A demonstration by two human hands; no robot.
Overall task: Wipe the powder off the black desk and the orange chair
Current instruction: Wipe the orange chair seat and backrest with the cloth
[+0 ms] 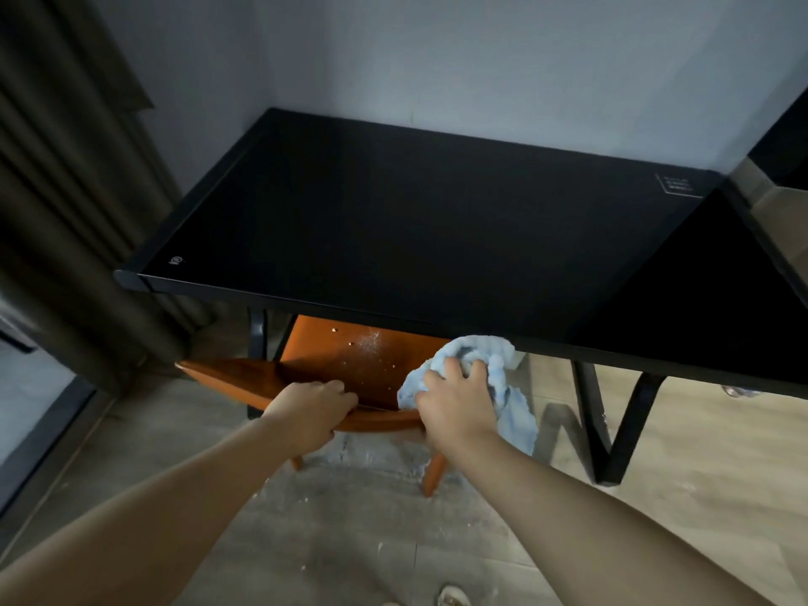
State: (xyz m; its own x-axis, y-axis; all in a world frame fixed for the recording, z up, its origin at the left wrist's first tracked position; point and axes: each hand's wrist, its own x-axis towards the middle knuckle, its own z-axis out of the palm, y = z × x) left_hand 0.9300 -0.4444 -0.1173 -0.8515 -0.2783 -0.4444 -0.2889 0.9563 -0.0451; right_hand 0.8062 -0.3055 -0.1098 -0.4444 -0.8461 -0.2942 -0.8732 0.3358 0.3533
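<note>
Left hand (312, 413) grips the chair (236, 380) backrest, lower centre. Right hand (454, 400) is bunched round the blue cloth (489, 349) at the tabletop (415, 220) front edge. Powder (371, 343) sits on the seat, tucked underneath. I'd pull the chair out first, then wipe one way. The edge blocks reach; the floor (350, 540) is dusted too.

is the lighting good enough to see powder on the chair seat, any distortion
Head view: dim; the black desk top shows almost no detail; the wide-angle lens stretches the frame's edges; powder on the orange chair seat reads as pale specks under the desk's shadow.
</note>
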